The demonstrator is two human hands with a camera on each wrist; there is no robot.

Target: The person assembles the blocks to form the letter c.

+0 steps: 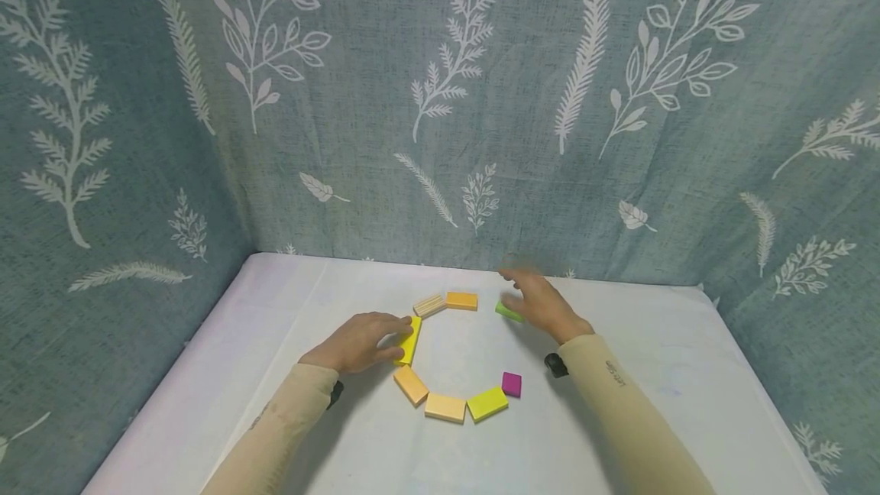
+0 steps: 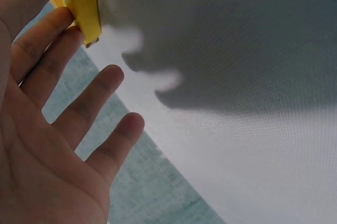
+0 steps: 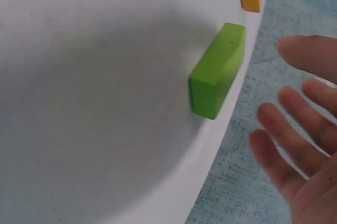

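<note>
My left hand (image 1: pixel 359 342) is at a long yellow block (image 1: pixel 411 342) on the left of a ring of blocks, its thumb at the near end and fingertips at the far end. In the left wrist view, thumb and two fingers meet the yellow block (image 2: pixel 84 8), while the other two fingers stretch free. My right hand (image 1: pixel 543 304) hovers above a green block (image 1: pixel 509 311) with nothing in it. The right wrist view shows the fingers (image 3: pixel 287 129) spread apart from the green block (image 3: pixel 216 71), which lies on the white cloth.
Around the ring lie a striped wooden block (image 1: pixel 429 305), an orange block (image 1: pixel 462 301), two light orange blocks, one of them (image 1: pixel 445 408) nearest me, a yellow-green block (image 1: pixel 487 404) and a small purple block (image 1: pixel 512 384). A leaf-patterned curtain (image 1: pixel 371 136) borders the white table.
</note>
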